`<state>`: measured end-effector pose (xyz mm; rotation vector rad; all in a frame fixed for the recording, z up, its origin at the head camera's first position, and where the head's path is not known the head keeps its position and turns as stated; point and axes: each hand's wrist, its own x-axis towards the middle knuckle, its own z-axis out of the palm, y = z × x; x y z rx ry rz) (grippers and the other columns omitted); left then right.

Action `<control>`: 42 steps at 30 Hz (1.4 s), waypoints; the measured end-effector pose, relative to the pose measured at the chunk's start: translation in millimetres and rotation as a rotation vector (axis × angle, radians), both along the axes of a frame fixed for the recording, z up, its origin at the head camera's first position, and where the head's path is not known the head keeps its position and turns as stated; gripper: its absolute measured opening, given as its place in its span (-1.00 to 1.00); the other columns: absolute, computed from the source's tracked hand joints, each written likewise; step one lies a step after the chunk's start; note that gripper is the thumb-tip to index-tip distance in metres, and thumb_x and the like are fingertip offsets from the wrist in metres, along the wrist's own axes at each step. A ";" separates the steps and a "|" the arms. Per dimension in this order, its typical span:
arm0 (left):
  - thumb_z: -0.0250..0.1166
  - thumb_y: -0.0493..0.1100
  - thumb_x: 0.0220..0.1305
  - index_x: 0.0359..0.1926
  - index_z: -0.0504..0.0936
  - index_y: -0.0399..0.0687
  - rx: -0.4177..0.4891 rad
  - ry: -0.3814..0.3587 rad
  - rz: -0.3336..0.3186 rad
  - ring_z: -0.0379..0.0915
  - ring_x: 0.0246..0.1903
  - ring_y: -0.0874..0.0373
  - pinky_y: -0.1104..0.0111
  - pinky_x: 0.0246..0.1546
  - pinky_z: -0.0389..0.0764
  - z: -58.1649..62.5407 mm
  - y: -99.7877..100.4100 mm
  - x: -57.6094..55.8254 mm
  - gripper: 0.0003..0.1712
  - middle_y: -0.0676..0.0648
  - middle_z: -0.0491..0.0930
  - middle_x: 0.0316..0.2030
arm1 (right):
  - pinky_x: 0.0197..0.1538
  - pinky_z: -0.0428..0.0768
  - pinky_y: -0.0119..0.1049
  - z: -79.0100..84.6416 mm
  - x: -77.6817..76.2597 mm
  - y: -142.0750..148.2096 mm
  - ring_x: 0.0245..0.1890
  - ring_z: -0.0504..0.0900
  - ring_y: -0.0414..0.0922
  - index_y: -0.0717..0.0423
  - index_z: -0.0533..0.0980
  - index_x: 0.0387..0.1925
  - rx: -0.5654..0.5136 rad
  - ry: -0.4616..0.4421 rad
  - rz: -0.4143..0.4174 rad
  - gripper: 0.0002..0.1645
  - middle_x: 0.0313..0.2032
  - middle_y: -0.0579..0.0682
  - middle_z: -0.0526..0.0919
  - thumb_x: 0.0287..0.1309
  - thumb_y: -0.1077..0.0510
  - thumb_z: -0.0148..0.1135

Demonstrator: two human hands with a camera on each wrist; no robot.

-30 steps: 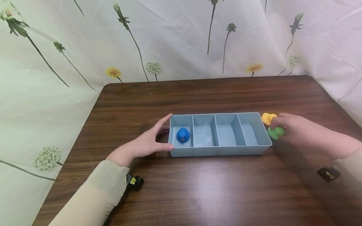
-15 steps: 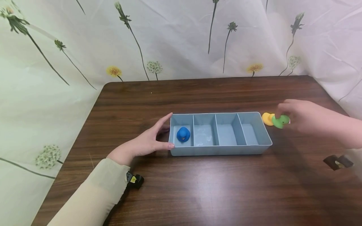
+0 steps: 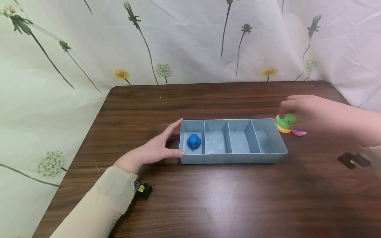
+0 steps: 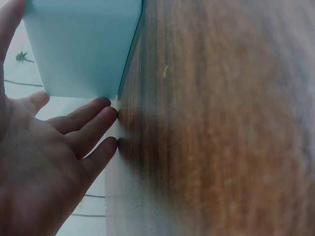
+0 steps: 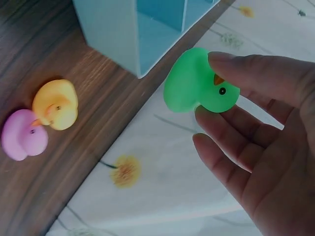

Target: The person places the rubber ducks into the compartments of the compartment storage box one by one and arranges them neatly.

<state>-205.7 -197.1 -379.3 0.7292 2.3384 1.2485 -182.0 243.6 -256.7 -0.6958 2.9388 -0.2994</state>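
While the left hand (image 3: 153,152) spans the left end of a pale blue tray (image 3: 232,159) near the middle of the head view, the right hand (image 3: 315,114) grips a green duck (image 3: 286,120) at the right of the frame, just beside the tray's right end. The left hand's fingers are fairly straight and spread, the thumb at the tray's lower left corner and the index finger at its upper left. Of the tray's 4 compartments, the leftmost contains a blue duck (image 3: 194,141). Under the green duck show parts of a yellow duck (image 3: 284,130) and a pink duck (image 3: 299,133) (the rest is covered), on a dark wood-grain table (image 3: 220,198) before a white flowered cloth (image 3: 193,43). From the left wrist, the tray's end wall occupies the upper left, and the extended fingers reach to it from the lower left, 3 fingertips close to the table. From the right wrist, the green duck is at upper centre, raised off the table and pinched between thumb and fingers; the yellow and pink ducks lie side by side at the left, and a tray corner juts in from the top.
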 end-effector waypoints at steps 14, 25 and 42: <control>0.47 0.04 0.16 0.55 -0.19 0.44 0.005 -0.008 0.006 0.07 0.40 -0.05 -0.12 0.36 0.03 1.5 0.4 1.7 0.19 -0.16 0.25 0.38 | -0.40 0.48 -0.31 20.6 -3.4 -43.6 -0.91 0.38 -0.22 -0.10 0.50 -0.35 0.010 -0.150 0.066 -0.81 -0.29 -0.09 0.45 0.21 0.29 0.15; 0.47 0.05 0.15 0.55 -0.19 0.45 0.001 0.000 0.010 0.09 0.40 -0.05 -0.12 0.35 0.05 0.9 0.5 1.8 0.19 -0.15 0.25 0.38 | -0.28 0.46 -0.27 18.6 -17.1 -70.5 -0.39 0.44 -0.22 -0.15 0.46 -0.44 -0.010 0.124 0.424 -0.58 -0.43 -0.25 0.40 -0.13 0.36 0.50; 0.48 0.05 0.15 0.55 -0.18 0.45 -0.010 -0.005 0.010 0.08 0.40 -0.04 -0.10 0.35 0.09 1.2 1.7 1.5 0.19 -0.15 0.24 0.38 | -0.29 0.50 -0.23 18.0 -18.2 -121.7 -0.37 0.46 -0.18 -0.04 0.53 -0.33 0.038 0.067 0.465 -0.74 -0.36 -0.15 0.46 0.02 0.32 0.42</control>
